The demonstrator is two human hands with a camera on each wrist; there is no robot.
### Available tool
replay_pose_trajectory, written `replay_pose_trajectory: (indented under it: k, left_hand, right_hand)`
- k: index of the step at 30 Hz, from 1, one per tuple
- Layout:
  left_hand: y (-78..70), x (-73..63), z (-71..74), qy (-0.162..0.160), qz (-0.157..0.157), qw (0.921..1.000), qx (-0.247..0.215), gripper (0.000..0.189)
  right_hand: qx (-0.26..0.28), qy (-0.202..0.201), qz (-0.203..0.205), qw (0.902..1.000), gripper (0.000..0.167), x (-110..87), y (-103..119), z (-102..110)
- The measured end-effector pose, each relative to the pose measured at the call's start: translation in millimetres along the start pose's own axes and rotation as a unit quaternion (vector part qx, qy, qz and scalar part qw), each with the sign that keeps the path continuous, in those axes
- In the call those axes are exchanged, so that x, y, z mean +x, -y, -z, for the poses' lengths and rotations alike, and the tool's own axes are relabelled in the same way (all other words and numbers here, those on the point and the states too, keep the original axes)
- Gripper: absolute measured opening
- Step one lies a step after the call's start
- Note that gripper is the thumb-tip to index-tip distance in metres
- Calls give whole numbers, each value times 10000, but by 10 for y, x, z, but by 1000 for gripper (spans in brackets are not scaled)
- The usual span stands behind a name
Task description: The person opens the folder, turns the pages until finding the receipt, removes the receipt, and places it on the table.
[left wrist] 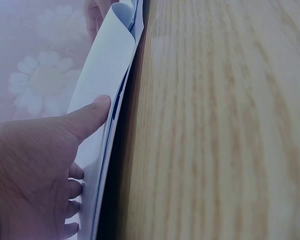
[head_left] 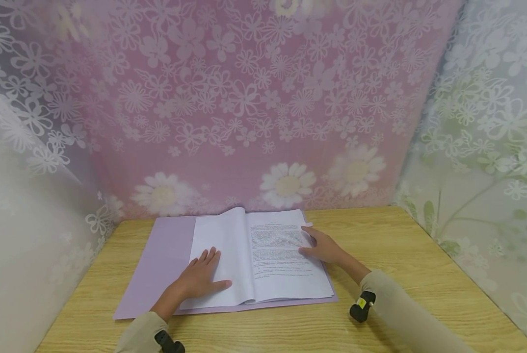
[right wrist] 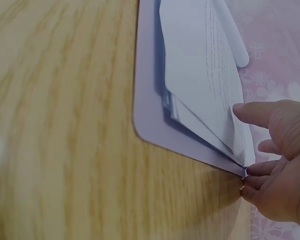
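Note:
A lilac folder (head_left: pixel 166 255) lies open on the table, holding a stack of white sheets. On its left half rests a blank turned page (head_left: pixel 221 235), bulging upward near the middle. The right half shows a printed page (head_left: pixel 274 250). My left hand (head_left: pixel 199 279) presses the turned page with spread fingers, its thumb (left wrist: pixel 92 115) lying near the lower edge. At the right edge of the printed page is my right hand (head_left: pixel 325 247). Its thumb (right wrist: pixel 255 112) touches the page, apart from the index finger, while other fingers reach the folder's edge.
The wooden table (head_left: pixel 422 274) extends in front of the folder and to both sides. A pink flowered backdrop (head_left: pixel 246 122) stands right behind it, with pale flowered panels at left and right. A small white tab (head_left: pixel 307 224) sticks out beside the printed page.

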State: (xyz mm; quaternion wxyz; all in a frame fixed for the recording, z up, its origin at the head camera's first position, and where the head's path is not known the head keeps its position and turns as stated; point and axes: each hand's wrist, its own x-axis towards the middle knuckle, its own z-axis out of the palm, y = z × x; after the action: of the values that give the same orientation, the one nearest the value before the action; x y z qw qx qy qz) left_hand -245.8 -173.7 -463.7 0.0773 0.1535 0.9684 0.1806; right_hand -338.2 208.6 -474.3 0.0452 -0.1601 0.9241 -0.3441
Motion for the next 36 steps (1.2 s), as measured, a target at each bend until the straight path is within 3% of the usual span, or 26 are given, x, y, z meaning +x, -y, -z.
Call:
replay_pose_trajectory:
  k: [10,36]
  left_hand:
    - [-7,-6,4,34,-20,10000,-49,99]
    - [-30,-23,20,-3,-51,10000,28,99]
  right_hand:
    - [48,73,209,9997,78,-29,-7,-4]
    - [-67,121,-77,9999,80,-6,-19,16]
